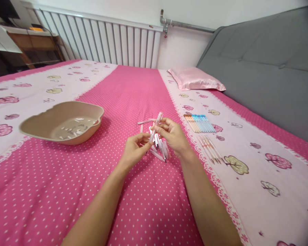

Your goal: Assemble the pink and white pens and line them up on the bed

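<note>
Between my two hands is a pale pink, translucent pen (pixel 157 123), tilted with its upper end away from me. My left hand (pixel 136 147) pinches its lower end between thumb and fingers. Higher up the same pen, my right hand (pixel 172 134) has thumb and fingertips closed on it. Under and between the hands lies a loose pile of pen parts (pixel 162 147), white and pale pink with some dark tips. A few pink tubes, such as this pen cap or barrel (pixel 143 122), lie just beyond my left fingers.
A beige plastic basin (pixel 59 136) on the left holds several small white pieces. On the right lie a row of blue and orange pens (pixel 199 123) and several finished-looking pink pens (pixel 209 148). Farther back are a pink pillow (pixel 195 78), grey headboard (pixel 261 44) and white radiator (pixel 100 37).
</note>
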Motion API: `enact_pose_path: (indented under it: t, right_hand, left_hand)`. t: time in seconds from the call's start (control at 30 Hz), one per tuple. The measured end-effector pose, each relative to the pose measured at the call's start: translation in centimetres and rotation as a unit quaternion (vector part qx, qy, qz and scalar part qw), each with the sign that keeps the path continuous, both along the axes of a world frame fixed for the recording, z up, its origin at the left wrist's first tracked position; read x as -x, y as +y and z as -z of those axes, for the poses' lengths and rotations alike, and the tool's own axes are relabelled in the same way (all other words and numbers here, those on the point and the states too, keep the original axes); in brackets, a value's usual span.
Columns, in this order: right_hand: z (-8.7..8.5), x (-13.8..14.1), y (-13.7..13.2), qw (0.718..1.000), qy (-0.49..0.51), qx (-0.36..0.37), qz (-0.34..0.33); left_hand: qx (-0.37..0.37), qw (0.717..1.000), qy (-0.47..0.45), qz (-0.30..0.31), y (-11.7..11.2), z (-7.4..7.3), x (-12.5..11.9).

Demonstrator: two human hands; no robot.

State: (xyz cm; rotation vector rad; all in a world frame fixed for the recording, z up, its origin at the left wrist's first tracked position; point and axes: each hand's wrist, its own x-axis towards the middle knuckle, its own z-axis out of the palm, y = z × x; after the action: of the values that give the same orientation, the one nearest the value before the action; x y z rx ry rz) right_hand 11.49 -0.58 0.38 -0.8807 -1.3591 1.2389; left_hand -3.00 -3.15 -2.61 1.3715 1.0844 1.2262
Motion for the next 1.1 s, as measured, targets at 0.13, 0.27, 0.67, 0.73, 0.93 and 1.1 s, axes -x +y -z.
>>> enact_pose_path:
  t: [0.13, 0.27, 0.67, 0.73, 0.93, 1.1]
  right_hand:
    - [0.1, -0.1, 0.1, 1.0, -0.002, -0.001, -0.002]
    - [0.3, -0.1, 0.1, 1.0, -0.009, -0.001, -0.001]
    - [-0.8, -0.7, 0.2, 0.985, 0.08, -0.028, 0.15]
    - [-0.8, -1.0, 0.3, 0.977, 0.095, -0.016, 0.19]
    - [-0.3, -1.2, 0.4, 0.987, 0.059, 0.1, 0.114]
    - [0.0, -0.4, -0.1, 0.984, -0.078, 0.16, -0.014]
  left_hand:
    - [-0.004, 1.0, 0.001, 0.005, 0.0, 0.0, 0.0]
    - [-0.007, 1.0, 0.007, 0.005, 0.0, 0.0, 0.0]
    - [0.029, 0.999, 0.037, 0.0, -0.1, -0.2, 0.0]
    - [0.05, 0.999, 0.016, -0.008, -0.1, -0.2, 0.0]
    - [0.13, 0.987, -0.049, -0.079, -0.1, -0.5, 0.2]
    - [0.165, 0.973, -0.111, -0.121, 0.0, -0.5, 0.4]
